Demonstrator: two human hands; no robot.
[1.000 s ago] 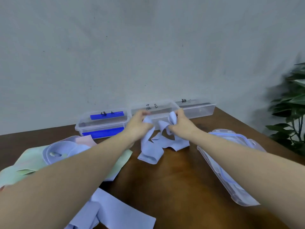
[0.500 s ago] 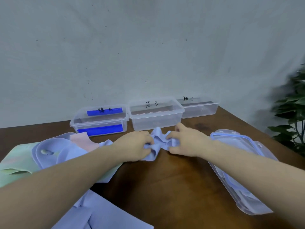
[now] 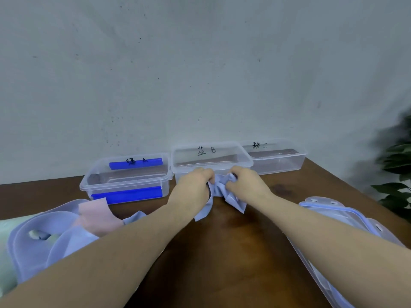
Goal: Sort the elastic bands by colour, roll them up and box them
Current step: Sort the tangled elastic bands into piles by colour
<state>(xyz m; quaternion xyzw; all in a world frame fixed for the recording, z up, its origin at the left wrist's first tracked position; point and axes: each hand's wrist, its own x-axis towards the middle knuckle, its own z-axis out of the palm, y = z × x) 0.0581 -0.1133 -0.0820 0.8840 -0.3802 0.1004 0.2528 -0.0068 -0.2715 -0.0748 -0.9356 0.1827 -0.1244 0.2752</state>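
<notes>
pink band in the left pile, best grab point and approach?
Pinch the pink band's free far corner, coming from above on the side toward the box with blue clips. That flat end lies bare on top of the pile; its near part is tucked among the lilac bands, so a pull from there would likely drag them along. Both hands are busy with another lilac band.

- The left hand (image 3: 195, 182) and right hand (image 3: 245, 182) both grip a bunched blue band (image 3: 222, 192) just in front of the middle box (image 3: 212, 160), marked "B".
- 3 clear boxes line the wall; the left box (image 3: 125, 181) has blue clips.
- Loose bands (image 3: 66, 227) in blue, pink and green lie on the left of the brown table (image 3: 233, 252).
- Lids (image 3: 342, 216) lie on the right.
</notes>
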